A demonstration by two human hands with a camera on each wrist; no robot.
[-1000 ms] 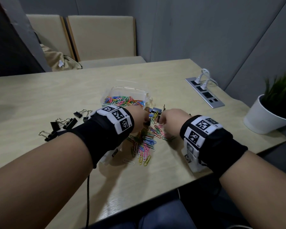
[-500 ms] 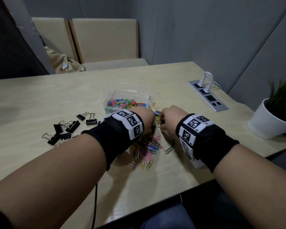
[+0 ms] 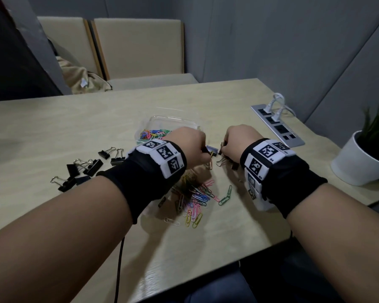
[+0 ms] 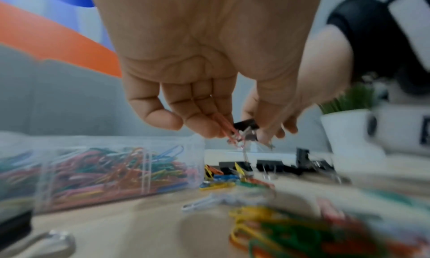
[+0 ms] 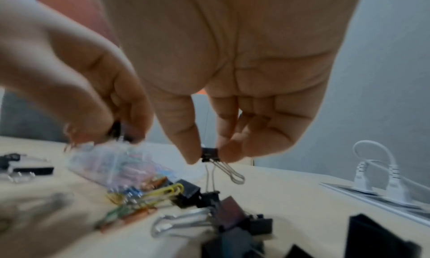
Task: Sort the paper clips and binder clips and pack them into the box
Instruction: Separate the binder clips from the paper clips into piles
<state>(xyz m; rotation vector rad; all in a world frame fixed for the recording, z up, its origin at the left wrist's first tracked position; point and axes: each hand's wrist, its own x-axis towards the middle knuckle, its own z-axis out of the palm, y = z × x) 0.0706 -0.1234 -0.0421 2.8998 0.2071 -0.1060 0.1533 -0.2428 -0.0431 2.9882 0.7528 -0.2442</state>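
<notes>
A clear plastic box (image 3: 177,119) (image 4: 116,146) holds many coloured paper clips. More paper clips (image 3: 195,194) lie in a loose pile on the table below my wrists. My left hand (image 3: 202,149) (image 4: 235,131) pinches a black binder clip (image 4: 246,124) with a pink paper clip (image 4: 227,126) against its fingers. My right hand (image 3: 223,147) (image 5: 209,157) pinches a small black binder clip (image 5: 210,154) between thumb and forefinger, wire handles hanging down. Both hands hover just right of the box.
Several black binder clips (image 3: 85,167) lie on the table to the left; others (image 5: 232,212) sit under my right hand. A power strip (image 3: 278,125) and a white plant pot (image 3: 359,162) stand at the right. Chairs stand behind the table (image 3: 53,127).
Both hands have lifted off the paper clip pile, moved toward the box and drawn slightly apart, each pinching a clip.
</notes>
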